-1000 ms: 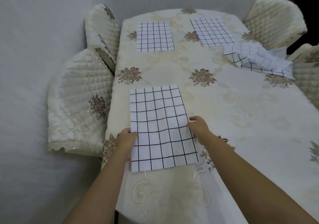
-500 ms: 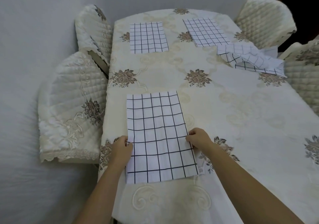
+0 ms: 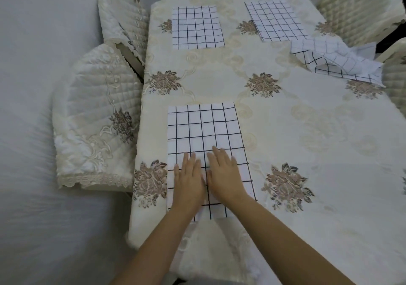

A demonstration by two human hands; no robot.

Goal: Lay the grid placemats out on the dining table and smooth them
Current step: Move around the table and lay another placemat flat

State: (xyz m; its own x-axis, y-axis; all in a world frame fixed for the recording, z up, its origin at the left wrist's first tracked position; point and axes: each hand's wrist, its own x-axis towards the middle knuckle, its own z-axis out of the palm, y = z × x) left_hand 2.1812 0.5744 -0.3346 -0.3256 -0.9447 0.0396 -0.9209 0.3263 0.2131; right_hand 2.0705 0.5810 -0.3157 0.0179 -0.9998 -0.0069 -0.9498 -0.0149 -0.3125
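A white placemat with a black grid [image 3: 203,128] lies flat at the near left of the dining table [image 3: 307,135]. My left hand [image 3: 189,179] and my right hand [image 3: 224,172] lie side by side on its near half, palms down, fingers straight and pressing on the cloth. Two more grid placemats lie flat at the far end, one on the left [image 3: 196,27] and one on the right [image 3: 276,21]. A loose heap of rumpled grid placemats [image 3: 336,62] sits at the right edge.
The table wears a cream cloth with brown flower prints. Quilted cream chairs stand along the left side [image 3: 94,117], [image 3: 123,14] and at the far right [image 3: 360,5], [image 3: 395,71]. A plain pale floor lies to the left.
Both hands left the placemat's side edges and came together on its middle, now lying flat. The placemat sits a little nearer the table's near edge.
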